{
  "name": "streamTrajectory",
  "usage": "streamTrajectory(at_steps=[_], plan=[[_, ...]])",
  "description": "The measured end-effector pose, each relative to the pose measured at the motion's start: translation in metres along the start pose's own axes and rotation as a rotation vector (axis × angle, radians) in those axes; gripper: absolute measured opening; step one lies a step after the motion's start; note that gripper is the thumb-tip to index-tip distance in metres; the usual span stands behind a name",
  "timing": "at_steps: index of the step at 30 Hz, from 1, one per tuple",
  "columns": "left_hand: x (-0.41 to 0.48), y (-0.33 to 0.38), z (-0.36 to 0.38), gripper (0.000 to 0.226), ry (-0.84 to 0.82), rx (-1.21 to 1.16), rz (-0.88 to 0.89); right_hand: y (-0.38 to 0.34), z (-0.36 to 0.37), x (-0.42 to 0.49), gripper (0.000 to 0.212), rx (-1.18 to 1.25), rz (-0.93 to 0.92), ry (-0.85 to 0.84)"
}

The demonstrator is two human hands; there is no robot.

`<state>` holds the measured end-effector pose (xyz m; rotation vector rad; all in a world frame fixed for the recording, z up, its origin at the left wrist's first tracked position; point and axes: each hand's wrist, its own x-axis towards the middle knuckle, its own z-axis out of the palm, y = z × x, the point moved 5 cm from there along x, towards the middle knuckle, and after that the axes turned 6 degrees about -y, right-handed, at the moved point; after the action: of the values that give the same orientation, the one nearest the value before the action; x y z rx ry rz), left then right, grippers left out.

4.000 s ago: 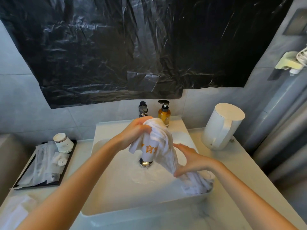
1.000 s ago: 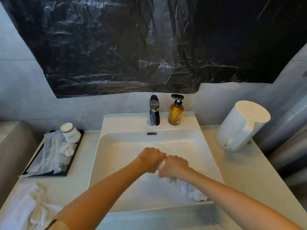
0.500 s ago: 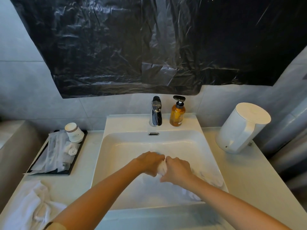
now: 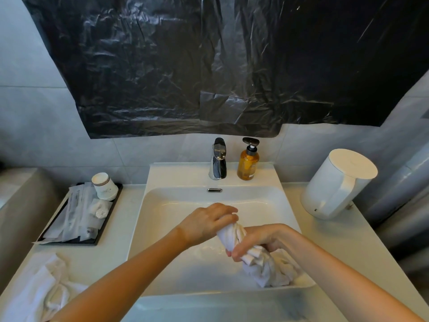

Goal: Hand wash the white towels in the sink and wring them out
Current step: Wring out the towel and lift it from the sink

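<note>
Gripping twisted white towel (image 4: 231,235) with left hand (image 4: 209,223) curled round upper end, right hand (image 4: 257,240) round middle. Held low inside sink (image 4: 160,182), tail bunched in near-right corner. Further out: second towel (image 4: 39,289) crumpled on counter (image 4: 111,252), left; faucet (image 4: 218,160), soap bottle (image 4: 248,162) behind.

We cannot see the upper end of the towel (image 4: 232,235), because the left hand (image 4: 209,223) wraps round it, and the right hand (image 4: 257,240), at 4 o'clock from the left, covers the stretch just below the twist. Toward 7 o'clock a second towel (image 4: 39,289) on the counter (image 4: 111,256) runs off the left and bottom edges. At 12 o'clock from the hands the label on the amber bottle (image 4: 248,165) is too small for us to read, as is the print on the wrapped packets (image 4: 76,217) at 9 o'clock.
</note>
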<state>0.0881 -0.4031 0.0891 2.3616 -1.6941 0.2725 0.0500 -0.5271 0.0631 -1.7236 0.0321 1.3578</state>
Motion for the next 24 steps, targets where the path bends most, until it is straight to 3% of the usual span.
streamTrajectory(at_steps=[3, 7, 11, 16, 19, 24], plan=[[0.009, -0.007, 0.013, 0.057, -0.18, -0.006, -0.108, -0.002, -0.001, 0.0, 0.035, -0.08, -0.028, 0.077], [0.008, -0.009, 0.037, 0.041, -0.536, 0.082, -0.354, 0.004, -0.005, 0.012, 0.04, -0.409, 0.148, 0.516], [0.013, -0.009, 0.043, 0.037, -0.667, 0.131, -0.377, 0.01, 0.007, 0.029, 0.043, -0.556, 0.18, 0.741], [0.014, -0.005, 0.061, 0.039, -0.872, 0.231, -0.402, 0.018, 0.013, 0.042, 0.034, -0.699, 0.146, 0.841], [0.012, -0.009, 0.071, 0.038, -0.998, 0.211, -0.446, 0.018, 0.016, 0.048, 0.04, -0.768, 0.101, 0.857], [0.011, -0.014, 0.063, 0.039, -0.952, 0.127, -0.481, 0.016, 0.011, 0.043, 0.061, -0.828, 0.086, 0.907]])
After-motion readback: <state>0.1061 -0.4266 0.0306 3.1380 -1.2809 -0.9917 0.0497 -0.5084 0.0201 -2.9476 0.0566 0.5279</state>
